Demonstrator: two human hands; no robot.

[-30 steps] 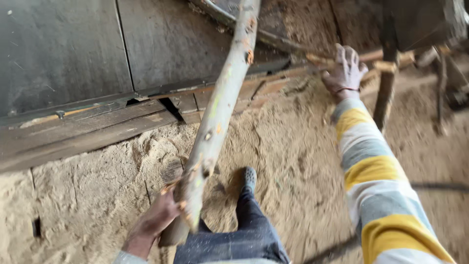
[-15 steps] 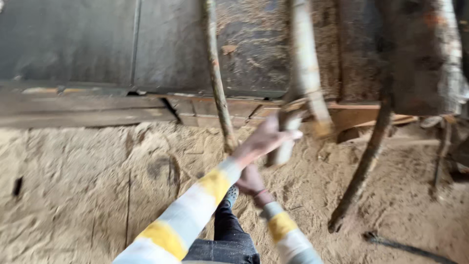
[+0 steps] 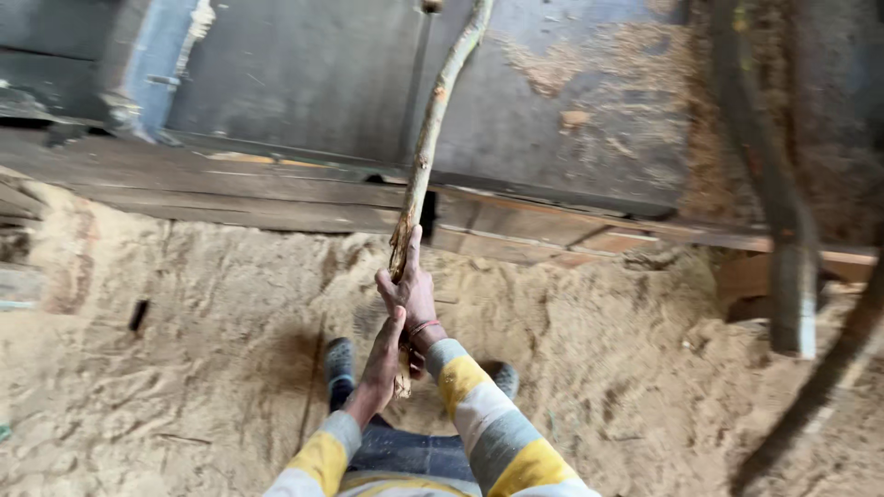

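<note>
A long, thin, crooked wooden stick (image 3: pixel 429 138) rises from my hands toward the grey metal wall (image 3: pixel 304 83). My right hand (image 3: pixel 408 293) grips its lower end, thumb pointing up along it. My left hand (image 3: pixel 379 368) sits just below, touching the stick's bottom end, fingers stretched along it. Both sleeves are striped yellow, grey and white. My feet in dark shoes (image 3: pixel 339 364) stand on sawdust below the hands.
Sawdust (image 3: pixel 203 368) covers the ground. Wooden planks (image 3: pixel 276 198) run along the base of the wall. A dark wooden post (image 3: pixel 783 239) and a slanting branch (image 3: pixel 810 396) stand at the right. A blue-grey strip (image 3: pixel 157 64) is at upper left.
The thick pole I held a second ago is gone from my hands. Both hands have come together low on a thin crooked stick, and the view has swung left along the wall.
</note>
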